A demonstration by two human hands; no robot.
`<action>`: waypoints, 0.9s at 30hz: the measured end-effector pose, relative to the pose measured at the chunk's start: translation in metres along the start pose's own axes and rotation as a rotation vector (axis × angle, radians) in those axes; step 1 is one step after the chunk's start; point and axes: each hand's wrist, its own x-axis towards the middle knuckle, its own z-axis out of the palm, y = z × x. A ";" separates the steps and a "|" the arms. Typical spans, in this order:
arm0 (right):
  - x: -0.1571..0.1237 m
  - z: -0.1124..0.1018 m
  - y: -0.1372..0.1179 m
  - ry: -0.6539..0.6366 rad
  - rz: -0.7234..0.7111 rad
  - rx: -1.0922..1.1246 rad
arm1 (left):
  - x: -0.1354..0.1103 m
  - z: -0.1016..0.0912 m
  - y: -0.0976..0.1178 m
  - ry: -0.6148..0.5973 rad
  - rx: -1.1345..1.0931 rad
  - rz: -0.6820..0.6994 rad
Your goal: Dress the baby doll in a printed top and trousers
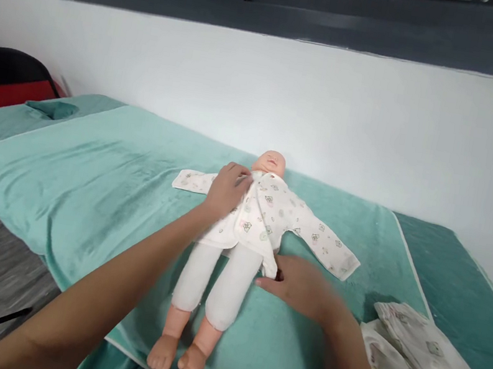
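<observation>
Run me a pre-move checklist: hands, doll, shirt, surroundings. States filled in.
1. Doll face up on the blanket: ok.
2. Left hand at the upper front of the shirt: ok.
3. Right hand has a firm grip on the shirt's lower corner: cannot tell, fingertips partly hidden.
4. Shirt's lower edge lying flat: not ok, bunched beside the right hand.
5. Sleeves spread out to both sides: ok.
6. Doll's arms inside sleeves: cannot tell, no hand shows at the cuffs.

jacket (271,204): white, small printed motifs | doll's upper legs (231,289): white | blanket (102,167): pale teal | wall (402,128): white
</observation>
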 end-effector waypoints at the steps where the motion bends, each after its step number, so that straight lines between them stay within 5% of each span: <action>1: -0.001 0.005 -0.004 0.020 0.002 -0.015 | -0.008 -0.005 -0.009 0.006 -0.023 -0.033; 9: -0.015 0.047 -0.024 0.285 0.315 -0.119 | -0.059 -0.026 -0.066 -0.029 -0.118 -0.299; 17: -0.029 0.068 -0.034 0.468 0.618 -0.127 | -0.064 -0.029 -0.065 -0.158 -0.101 -0.211; 27: -0.029 0.077 -0.026 0.818 0.596 0.022 | -0.135 -0.063 -0.050 -0.281 -0.035 -0.140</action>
